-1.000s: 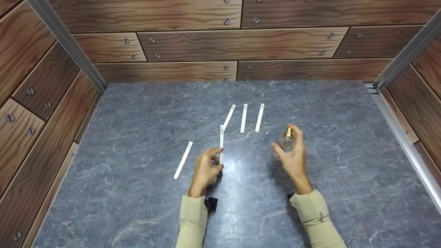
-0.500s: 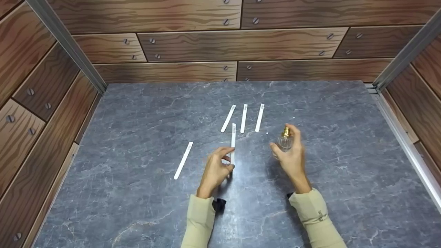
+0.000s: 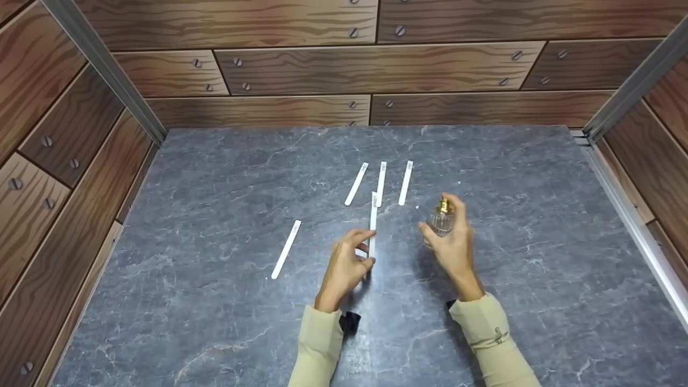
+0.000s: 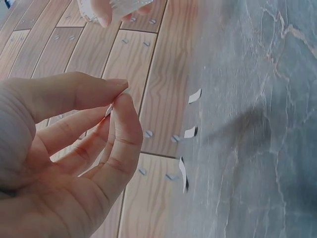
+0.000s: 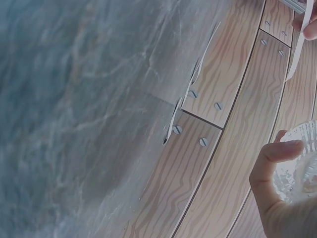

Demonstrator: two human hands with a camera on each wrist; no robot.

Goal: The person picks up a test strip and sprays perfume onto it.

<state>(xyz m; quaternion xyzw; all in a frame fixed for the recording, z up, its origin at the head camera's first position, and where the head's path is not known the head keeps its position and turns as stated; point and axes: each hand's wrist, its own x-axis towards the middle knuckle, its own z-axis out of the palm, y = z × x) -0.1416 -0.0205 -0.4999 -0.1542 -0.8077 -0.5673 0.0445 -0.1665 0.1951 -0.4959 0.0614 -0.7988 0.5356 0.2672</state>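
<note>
My left hand (image 3: 345,266) pinches a white paper test strip (image 3: 373,217) between thumb and fingers, its printed end pointing away from me. In the left wrist view the strip shows only as a thin edge at the fingertips. To its right, my right hand (image 3: 454,252) grips a ribbed clear glass perfume bottle (image 3: 442,221) with a gold spray top (image 3: 443,205). The index finger rests at the top of the sprayer, and the thumb lies along the glass. The right wrist view shows the bottle's ribbed base (image 5: 297,171) and, farther up, the held strip (image 5: 299,52).
Three white strips lie side by side at the back: a left one (image 3: 356,184), a middle one (image 3: 381,183) and a right one (image 3: 406,183). Another strip (image 3: 286,250) lies left of my left hand. Wood-patterned walls (image 3: 301,70) border the grey marbled table (image 3: 215,177).
My left hand has moved right with its strip, toward the bottle. My right hand has shifted slightly left, still holding the bottle. The strips on the table have stayed put.
</note>
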